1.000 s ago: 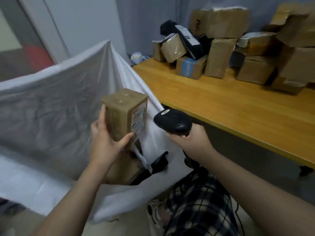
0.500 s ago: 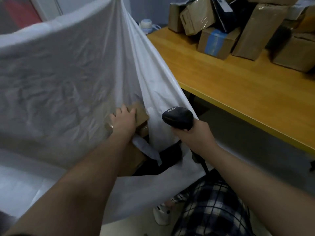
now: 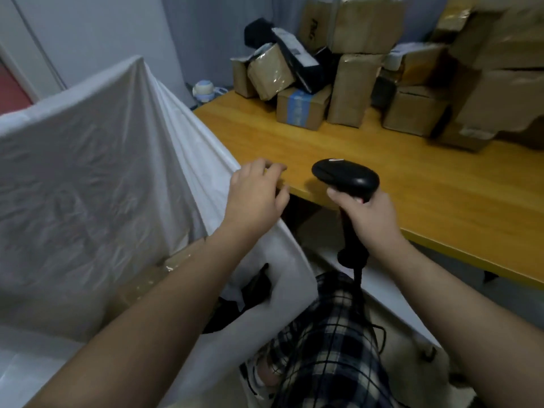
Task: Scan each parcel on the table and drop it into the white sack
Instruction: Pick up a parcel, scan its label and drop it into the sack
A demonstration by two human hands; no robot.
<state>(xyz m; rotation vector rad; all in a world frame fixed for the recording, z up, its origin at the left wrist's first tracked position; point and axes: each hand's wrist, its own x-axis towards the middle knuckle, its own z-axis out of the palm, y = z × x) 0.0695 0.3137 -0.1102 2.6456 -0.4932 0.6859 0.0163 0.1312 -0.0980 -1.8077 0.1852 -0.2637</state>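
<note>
Beside the table's near edge: between parcels.
Left hand hovers empty, fingers loosely curled, at the white sack; right hand grips the barcode scanner. Parcels lie piled along the table's far side, so fetching one likely needs a long reach.

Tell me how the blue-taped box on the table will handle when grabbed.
The blue-taped box looks like rigid cardboard with square edges, so probably stiff. It sits flat and low on the table, so unlikely to tip or roll. A black parcel and a tilted brown box seem to lean on it; pulling it may shift them.
</note>
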